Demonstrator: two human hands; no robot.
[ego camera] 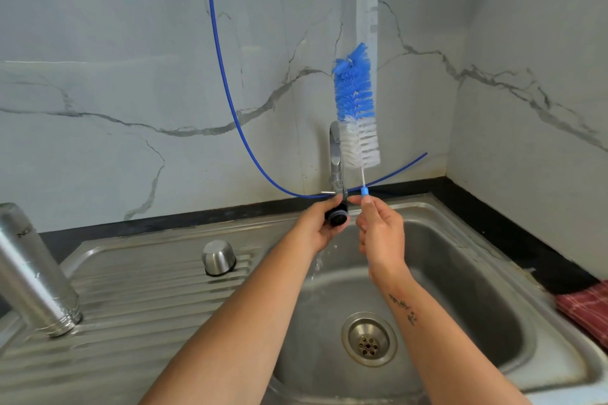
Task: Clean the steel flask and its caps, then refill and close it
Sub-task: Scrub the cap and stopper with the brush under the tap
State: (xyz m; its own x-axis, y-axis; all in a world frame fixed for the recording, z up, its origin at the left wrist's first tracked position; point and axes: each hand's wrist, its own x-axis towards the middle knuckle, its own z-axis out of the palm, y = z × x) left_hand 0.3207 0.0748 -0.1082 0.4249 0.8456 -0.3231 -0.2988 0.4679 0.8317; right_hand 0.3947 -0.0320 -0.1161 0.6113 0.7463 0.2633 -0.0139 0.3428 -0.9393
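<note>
My left hand grips a black inner cap just under the tap, and water runs down from it into the sink basin. My right hand holds the handle of a blue and white bottle brush, whose bristles point straight up beside the tap. The steel flask stands upside down at the far left of the drainboard. A steel outer cap sits mouth down further back on the same board.
A thin blue tube hangs down the marble wall and curves behind the tap. The basin's drain lies below my forearms. A red checked cloth rests on the dark counter at the right edge.
</note>
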